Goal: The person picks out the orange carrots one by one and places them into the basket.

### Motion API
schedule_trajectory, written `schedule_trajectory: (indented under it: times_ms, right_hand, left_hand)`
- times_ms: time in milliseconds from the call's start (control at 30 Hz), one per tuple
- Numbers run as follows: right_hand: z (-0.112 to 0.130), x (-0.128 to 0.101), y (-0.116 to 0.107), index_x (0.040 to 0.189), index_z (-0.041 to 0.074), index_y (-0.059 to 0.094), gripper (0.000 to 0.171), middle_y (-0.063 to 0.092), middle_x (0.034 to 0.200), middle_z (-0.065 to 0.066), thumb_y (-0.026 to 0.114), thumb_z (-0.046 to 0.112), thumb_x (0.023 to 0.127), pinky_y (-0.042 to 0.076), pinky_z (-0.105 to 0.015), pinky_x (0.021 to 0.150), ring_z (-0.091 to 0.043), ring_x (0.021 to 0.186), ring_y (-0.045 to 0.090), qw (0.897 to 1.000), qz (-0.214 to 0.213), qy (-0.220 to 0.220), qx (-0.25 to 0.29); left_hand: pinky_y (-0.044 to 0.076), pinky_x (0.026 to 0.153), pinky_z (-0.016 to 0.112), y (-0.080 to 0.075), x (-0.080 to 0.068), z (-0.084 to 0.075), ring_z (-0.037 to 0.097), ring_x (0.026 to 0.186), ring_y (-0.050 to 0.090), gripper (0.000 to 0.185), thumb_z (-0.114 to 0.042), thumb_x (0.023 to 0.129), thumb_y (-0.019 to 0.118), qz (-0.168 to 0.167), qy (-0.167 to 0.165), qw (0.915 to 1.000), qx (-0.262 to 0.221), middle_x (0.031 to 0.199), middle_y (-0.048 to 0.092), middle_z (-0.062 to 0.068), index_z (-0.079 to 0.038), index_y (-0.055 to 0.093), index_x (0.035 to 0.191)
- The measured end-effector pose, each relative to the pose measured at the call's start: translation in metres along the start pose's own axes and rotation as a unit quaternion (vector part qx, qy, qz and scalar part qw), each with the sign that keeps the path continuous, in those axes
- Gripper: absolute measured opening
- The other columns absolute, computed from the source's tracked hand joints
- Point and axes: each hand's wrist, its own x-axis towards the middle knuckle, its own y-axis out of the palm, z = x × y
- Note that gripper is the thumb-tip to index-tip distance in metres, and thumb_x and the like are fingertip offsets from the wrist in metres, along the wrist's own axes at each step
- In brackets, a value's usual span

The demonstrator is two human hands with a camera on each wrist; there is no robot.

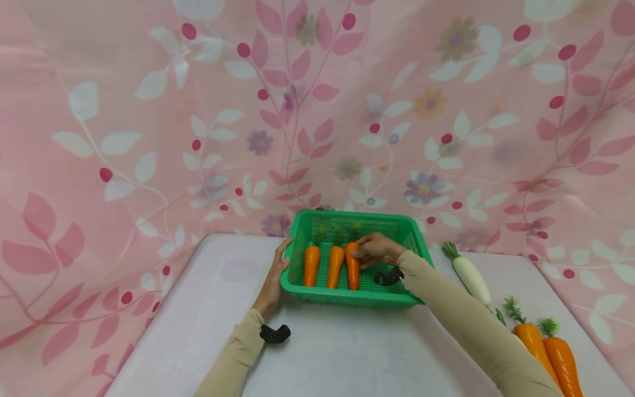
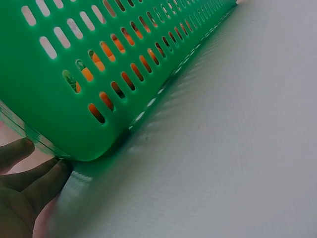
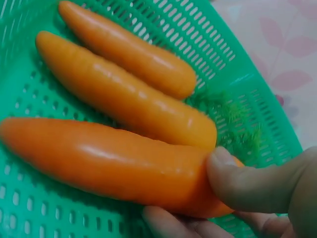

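At lower centre, a glossy, tapered carrot (image 1: 353, 270) was pinched by the right hand (image 1: 378, 250) inside the slotted basket (image 1: 347, 298), touched at left by the left hand (image 1: 274, 280), fingers extended.

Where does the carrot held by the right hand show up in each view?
Head: carrot, below and slightly right of centre.
Left wrist: orange shows through the green basket, upper left; can't tell which carrot.
Right wrist: lower half, left edge to past centre.
Shared landmark: green basket.
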Motion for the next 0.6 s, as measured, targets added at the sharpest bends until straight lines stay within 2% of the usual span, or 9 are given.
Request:
schedule_trajectory:
  times_ms: [233, 600]
  right_hand:
    - [-0.004, 0.0065, -0.0002, 0.138, -0.007, 0.046, 0.058, 0.068, 0.111, -0.025, 0.073, 0.009, 0.089, 0.055, -0.05, 0.087, -0.036, 0.094, 0.07, 1.0, -0.012, -0.009, -0.007]
    - [-0.0072, 0.0076, 0.0028, 0.128, -0.004, 0.059, 0.055, 0.071, 0.106, -0.018, 0.081, 0.018, 0.083, 0.057, -0.046, 0.082, -0.03, 0.085, 0.073, 0.997, -0.019, -0.03, -0.069]
  left_hand:
    - [0.009, 0.117, 0.061, 0.0002, 0.0013, 0.0019, 0.025, 0.149, 0.015, 0.051, -0.026, 0.108, 0.025, -0.003, 0.005, 1.0, 0.003, 0.165, 0.013, -0.004, -0.024, 0.019, 0.159]
    - [0.01, 0.116, 0.062, -0.0006, 0.0012, 0.0069, 0.025, 0.149, 0.013, 0.051, -0.029, 0.108, 0.026, -0.003, 0.005, 0.9999, 0.01, 0.165, 0.012, -0.006, -0.026, 0.018, 0.159]
